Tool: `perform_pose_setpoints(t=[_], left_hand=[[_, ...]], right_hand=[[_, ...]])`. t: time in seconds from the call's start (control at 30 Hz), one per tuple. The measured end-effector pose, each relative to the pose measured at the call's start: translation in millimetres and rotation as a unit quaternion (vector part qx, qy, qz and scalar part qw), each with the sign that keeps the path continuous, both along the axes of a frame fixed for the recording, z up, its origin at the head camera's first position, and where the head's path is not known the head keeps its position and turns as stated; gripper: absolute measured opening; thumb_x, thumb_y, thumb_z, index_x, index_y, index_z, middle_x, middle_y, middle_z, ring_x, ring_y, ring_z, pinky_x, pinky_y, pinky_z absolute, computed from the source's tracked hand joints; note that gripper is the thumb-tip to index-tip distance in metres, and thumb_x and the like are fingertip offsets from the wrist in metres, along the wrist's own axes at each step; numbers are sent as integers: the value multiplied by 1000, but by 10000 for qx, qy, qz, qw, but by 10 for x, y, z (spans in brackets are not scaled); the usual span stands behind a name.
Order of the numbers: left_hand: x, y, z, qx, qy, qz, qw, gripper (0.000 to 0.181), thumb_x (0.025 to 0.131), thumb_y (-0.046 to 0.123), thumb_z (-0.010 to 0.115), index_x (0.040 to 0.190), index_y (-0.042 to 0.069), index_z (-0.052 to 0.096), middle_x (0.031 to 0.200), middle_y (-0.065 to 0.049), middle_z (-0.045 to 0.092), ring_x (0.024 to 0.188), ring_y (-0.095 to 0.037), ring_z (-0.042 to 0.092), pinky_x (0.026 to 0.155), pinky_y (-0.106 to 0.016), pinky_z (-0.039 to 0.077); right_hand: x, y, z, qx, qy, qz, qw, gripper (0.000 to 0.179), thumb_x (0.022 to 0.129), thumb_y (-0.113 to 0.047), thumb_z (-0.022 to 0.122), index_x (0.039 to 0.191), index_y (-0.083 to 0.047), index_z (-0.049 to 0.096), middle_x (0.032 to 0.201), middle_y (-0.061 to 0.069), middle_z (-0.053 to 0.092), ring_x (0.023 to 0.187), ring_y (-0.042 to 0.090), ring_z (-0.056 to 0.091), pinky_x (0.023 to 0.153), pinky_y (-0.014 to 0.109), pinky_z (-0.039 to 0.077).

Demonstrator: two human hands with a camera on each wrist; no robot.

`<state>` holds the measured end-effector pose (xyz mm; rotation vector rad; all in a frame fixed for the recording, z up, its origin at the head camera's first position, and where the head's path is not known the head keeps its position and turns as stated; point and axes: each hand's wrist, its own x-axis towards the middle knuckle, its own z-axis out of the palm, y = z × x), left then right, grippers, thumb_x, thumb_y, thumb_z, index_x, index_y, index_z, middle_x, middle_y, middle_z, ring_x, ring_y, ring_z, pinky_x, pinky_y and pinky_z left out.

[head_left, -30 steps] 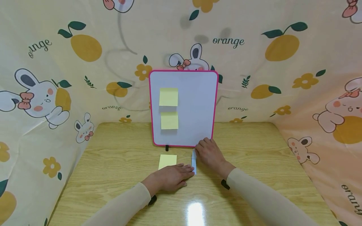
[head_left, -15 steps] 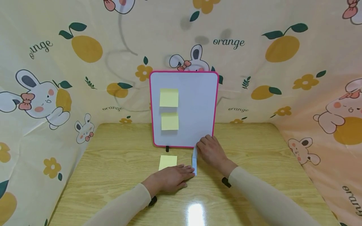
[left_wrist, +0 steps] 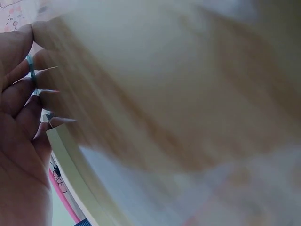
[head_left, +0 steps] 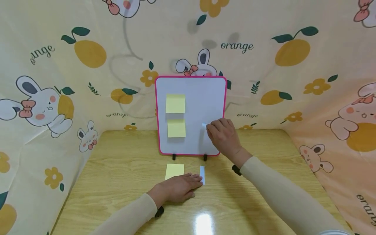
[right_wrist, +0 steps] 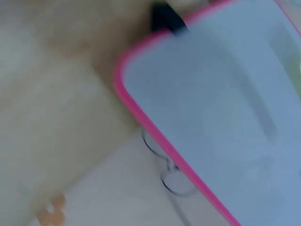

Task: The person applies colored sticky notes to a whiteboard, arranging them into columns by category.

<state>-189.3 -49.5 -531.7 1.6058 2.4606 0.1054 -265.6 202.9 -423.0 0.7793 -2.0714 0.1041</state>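
Observation:
In the head view my right hand [head_left: 224, 137] pinches a blue sticky strip [head_left: 204, 125] in front of the lower right part of a pink-edged whiteboard [head_left: 195, 98]. Only the strip's end shows past the fingers; whether it touches the board I cannot tell. My left hand [head_left: 177, 188] lies palm down on the table, its fingertips pressing the narrow blue sticky-note pad [head_left: 202, 171]. Partly under that hand sits a yellow sticky-note pad [head_left: 174, 171]; the left wrist view shows the yellow pad's thick edge [left_wrist: 70, 165]. Neither hand's fingers appear in the right wrist view.
Two yellow sticky notes, an upper note [head_left: 175, 103] and a lower note [head_left: 176, 129], are stuck on the board's left half. Black feet [head_left: 174, 157] hold the board upright on the wooden table [head_left: 123, 169]. A patterned cloth [head_left: 246, 75] hangs behind and at both sides.
My right hand has peeled the blue strip off its pad and carried it up in front of the whiteboard. My left hand stays pressed on the pad.

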Motion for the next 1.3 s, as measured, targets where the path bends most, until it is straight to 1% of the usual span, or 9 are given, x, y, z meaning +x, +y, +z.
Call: perform_pose_setpoints(t=[0.07, 0.17, 0.3, 0.43, 0.53, 0.77, 0.97, 1.17, 1.3], left_hand=[[1, 2, 10, 6, -83, 28, 10000, 54, 113, 32, 49, 163, 15, 42, 170, -2, 38, 159, -16, 32, 133, -35, 25], [2, 6, 13, 37, -155, 60, 9999, 53, 112, 32, 49, 163, 14, 43, 170, -2, 39, 159, -16, 33, 132, -35, 26], [11, 8, 7, 124, -146, 53, 9998, 53, 112, 30, 50, 162, 14, 44, 169, -3, 40, 158, -17, 34, 132, -36, 26], [13, -5, -12, 197, -119, 62, 9997, 53, 111, 30, 52, 161, 14, 45, 168, -3, 41, 158, -17, 35, 132, -36, 27], [13, -11, -23, 220, -150, 75, 9996, 53, 111, 30, 52, 161, 15, 46, 168, -2, 41, 158, -16, 35, 132, -36, 27], [9, -6, -18, 187, -99, 47, 9998, 53, 112, 32, 51, 162, 16, 44, 168, -2, 41, 158, -16, 35, 132, -35, 28], [12, -6, -14, 151, -58, -4, 9999, 53, 112, 34, 49, 162, 17, 44, 169, -2, 40, 158, -16, 35, 131, -35, 29], [12, -9, -13, 146, -162, 43, 9998, 54, 112, 34, 50, 163, 17, 43, 169, -1, 40, 158, -15, 34, 131, -35, 28], [13, -16, -14, 118, -108, 35, 9999, 53, 113, 34, 49, 163, 18, 43, 170, -1, 39, 159, -14, 33, 132, -34, 27]], right_hand=[[-68, -3, 116, -14, 292, -29, 9996, 13, 92, -7, 80, 101, -1, 74, 93, 12, 73, 89, 33, 65, 72, 43, 53], [-162, -12, 257, 59, 586, -155, 9981, 12, 93, -8, 78, 103, -1, 75, 94, 12, 74, 91, 33, 65, 72, 42, 54], [-262, -29, 384, 238, 819, -370, 9957, 13, 95, -10, 76, 105, -3, 75, 97, 11, 75, 94, 31, 66, 72, 39, 54], [-356, -55, 463, 392, 943, -453, 9937, 13, 98, -11, 74, 107, -2, 75, 99, 12, 74, 95, 31, 65, 74, 40, 55], [-421, -56, 498, 465, 995, -491, 9927, 13, 99, -11, 73, 107, -1, 75, 100, 13, 74, 95, 32, 65, 75, 41, 55], [-527, -42, 554, 527, 1089, -484, 9915, 15, 97, -9, 75, 107, 1, 74, 99, 15, 73, 93, 34, 64, 73, 41, 55], [-555, -44, 566, 625, 1014, -575, 9912, 15, 97, -10, 76, 107, 0, 75, 100, 15, 73, 94, 34, 64, 75, 41, 56], [-570, -53, 578, 681, 842, -639, 9921, 14, 101, -11, 70, 109, 0, 73, 103, 14, 73, 97, 33, 64, 77, 42, 56], [-592, -46, 563, 677, 804, -638, 9924, 14, 101, -12, 71, 108, -1, 72, 104, 14, 73, 97, 33, 64, 76, 42, 56]])
